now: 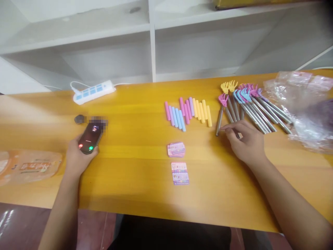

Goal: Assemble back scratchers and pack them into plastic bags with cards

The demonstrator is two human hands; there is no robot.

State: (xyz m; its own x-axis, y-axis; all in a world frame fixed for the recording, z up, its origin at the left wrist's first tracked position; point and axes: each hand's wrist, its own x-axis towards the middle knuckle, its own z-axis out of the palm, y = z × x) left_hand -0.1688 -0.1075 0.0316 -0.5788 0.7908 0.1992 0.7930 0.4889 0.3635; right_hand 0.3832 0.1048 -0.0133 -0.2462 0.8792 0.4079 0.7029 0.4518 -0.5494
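While the left hand (78, 158) cups a dark phone (90, 139) at the left of the frame, fingers curled round its lower end, the right hand (247, 142) rests at right of centre with its fingertips pinched lightly on the grey metal shaft of a back scratcher (220, 116). That scratcher has a small pink claw-shaped head pointing up the frame and lies flat on the yellow table (135, 187), just left of a fanned pile of similar scratchers (253, 106) with yellow, blue and pink heads. The phone's screen shows one red and one green round button; its upper part is blurred out, so no writing can be read. Left of the scratchers sits a row of pastel sleeves (187, 111) in pink, blue, purple and yellow. Below them lie two small packs of printed cards (178, 161), lettering too small to make out.
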